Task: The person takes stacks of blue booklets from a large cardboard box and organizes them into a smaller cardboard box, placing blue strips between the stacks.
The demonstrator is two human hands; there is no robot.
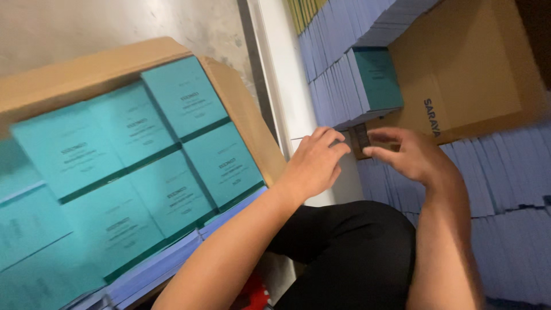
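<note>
Booklets (344, 86) (lavender stack) just beyond both hands (367, 155).

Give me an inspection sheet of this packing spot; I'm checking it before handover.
Surface: pale floor and white strip.
Job's things: small dark item between both hands; stack of teal-covered booklets just beyond.
Clutter: cardboard box of teal booklets; brown carton.
Grippers: left hand and right hand pinch at the item; grip unclear.
Cables: nothing seen.
Surroundings: rows of bluish booklets; black trouser knee.
</note>
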